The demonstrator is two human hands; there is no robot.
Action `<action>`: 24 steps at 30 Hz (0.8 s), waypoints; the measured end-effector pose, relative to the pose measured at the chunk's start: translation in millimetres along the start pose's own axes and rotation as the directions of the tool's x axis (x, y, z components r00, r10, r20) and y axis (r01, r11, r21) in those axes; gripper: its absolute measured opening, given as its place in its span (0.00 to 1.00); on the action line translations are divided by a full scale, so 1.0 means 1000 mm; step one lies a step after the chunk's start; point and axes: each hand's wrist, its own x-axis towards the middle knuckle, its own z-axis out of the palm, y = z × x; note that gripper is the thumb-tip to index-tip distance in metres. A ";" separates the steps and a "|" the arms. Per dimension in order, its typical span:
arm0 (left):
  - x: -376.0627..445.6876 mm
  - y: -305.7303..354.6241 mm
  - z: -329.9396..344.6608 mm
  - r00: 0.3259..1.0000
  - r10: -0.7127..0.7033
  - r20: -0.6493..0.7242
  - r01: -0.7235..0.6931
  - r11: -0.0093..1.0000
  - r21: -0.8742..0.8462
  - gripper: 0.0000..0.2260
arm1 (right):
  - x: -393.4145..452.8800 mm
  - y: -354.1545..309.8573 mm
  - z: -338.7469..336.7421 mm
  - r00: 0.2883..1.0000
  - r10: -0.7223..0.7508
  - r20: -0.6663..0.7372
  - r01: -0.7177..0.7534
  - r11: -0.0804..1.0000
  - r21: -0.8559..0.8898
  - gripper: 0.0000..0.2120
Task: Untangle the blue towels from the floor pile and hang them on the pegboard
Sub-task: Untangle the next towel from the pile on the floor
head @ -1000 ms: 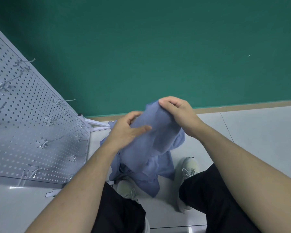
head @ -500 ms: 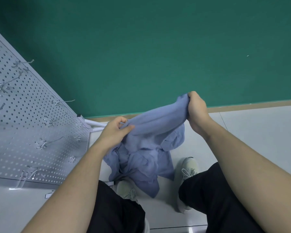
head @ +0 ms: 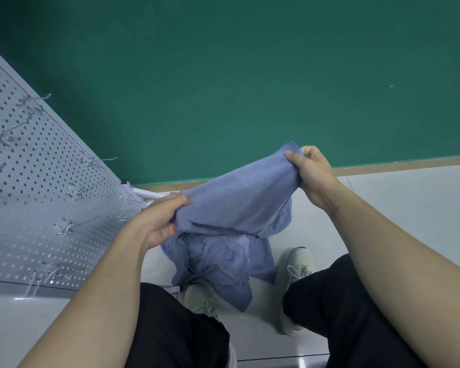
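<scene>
A blue towel (head: 239, 197) is stretched in the air between my two hands. My left hand (head: 161, 221) grips its lower left edge, fingers curled over the cloth. My right hand (head: 310, 168) pinches its upper right corner, higher and closer to the green wall. Below the stretched towel, a crumpled pile of blue towels (head: 221, 264) lies on the floor between my shoes. The white pegboard (head: 37, 203) stands at the left, with several bare metal hooks (head: 77, 224) sticking out.
My two pale shoes (head: 295, 266) and black trouser legs (head: 356, 301) stand on the light tiled floor (head: 409, 208). A green wall (head: 250, 75) with a tan baseboard runs behind. The pegboard's white foot (head: 144, 193) reaches out toward the pile.
My hands have pulled apart, spreading the bunched towel flat between them. The right hand shifted right and now pinches a corner; the left hand stays low near the pegboard.
</scene>
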 end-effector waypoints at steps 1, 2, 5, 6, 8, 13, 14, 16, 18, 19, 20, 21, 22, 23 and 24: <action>0.001 -0.001 -0.002 1.000 -0.007 0.026 0.008 0.999 -0.031 0.05 | 0.001 -0.001 -0.001 1.000 0.010 -0.008 -0.010 1.000 0.026 0.07; 0.002 -0.001 -0.004 1.000 -0.001 0.030 0.003 0.997 -0.073 0.06 | 0.002 -0.001 -0.002 1.000 0.030 -0.011 -0.029 0.999 0.045 0.05; 0.008 0.000 -0.003 0.997 0.047 -0.055 -0.060 0.964 -0.258 0.06 | 0.001 -0.001 -0.005 0.996 0.084 -0.042 -0.082 0.996 0.046 0.06; 0.010 0.001 -0.001 0.994 0.053 -0.099 -0.083 0.942 -0.324 0.05 | 0.001 0.001 -0.004 0.995 0.077 -0.060 -0.075 0.997 0.034 0.06; 0.014 0.002 0.004 0.984 0.044 -0.174 -0.118 0.890 -0.441 0.04 | 0.001 0.003 -0.001 0.995 0.015 -0.096 -0.017 1.000 -0.026 0.05; 0.019 -0.003 0.023 0.973 0.066 -0.220 -0.174 0.839 -0.516 0.06 | -0.004 0.003 0.016 0.993 -0.096 -0.075 0.085 0.987 -0.136 0.07; 0.018 -0.005 0.030 0.966 0.085 -0.244 -0.198 0.849 -0.489 0.04 | -0.007 0.004 0.020 0.994 -0.100 -0.035 0.093 0.984 -0.154 0.08; 0.016 -0.008 0.044 0.940 0.132 -0.315 -0.261 0.872 -0.413 0.02 | -0.014 0.006 0.031 0.993 -0.100 0.055 0.108 0.980 -0.166 0.09; 0.017 -0.011 0.055 0.921 0.168 -0.352 -0.299 0.884 -0.360 0.04 | -0.019 0.009 0.042 0.987 -0.105 0.121 0.126 0.976 -0.180 0.09; 0.017 -0.012 0.060 0.919 0.176 -0.353 -0.302 0.890 -0.343 0.05 | -0.021 0.011 0.046 0.985 -0.100 0.141 0.125 0.974 -0.188 0.08; 0.018 -0.012 0.064 0.919 0.183 -0.350 -0.302 0.897 -0.324 0.06 | -0.022 0.013 0.050 0.985 -0.085 0.152 0.114 0.975 -0.191 0.07; 0.018 -0.011 0.068 0.917 0.196 -0.346 -0.302 0.909 -0.286 0.05 | -0.023 0.015 0.053 0.986 -0.063 0.156 0.092 0.979 -0.183 0.07; 0.018 -0.011 0.072 0.914 0.216 -0.343 -0.305 0.925 -0.229 0.06 | -0.023 0.016 0.056 0.987 -0.035 0.155 0.060 0.985 -0.161 0.07; 0.017 -0.011 0.076 0.912 0.243 -0.332 -0.311 0.935 -0.171 0.07 | -0.023 0.017 0.057 0.989 -0.002 0.149 0.021 0.991 -0.129 0.06; 0.016 -0.011 0.079 0.908 0.268 -0.321 -0.322 0.938 -0.127 0.08 | -0.022 0.018 0.058 0.989 0.029 0.142 -0.016 0.996 -0.093 0.05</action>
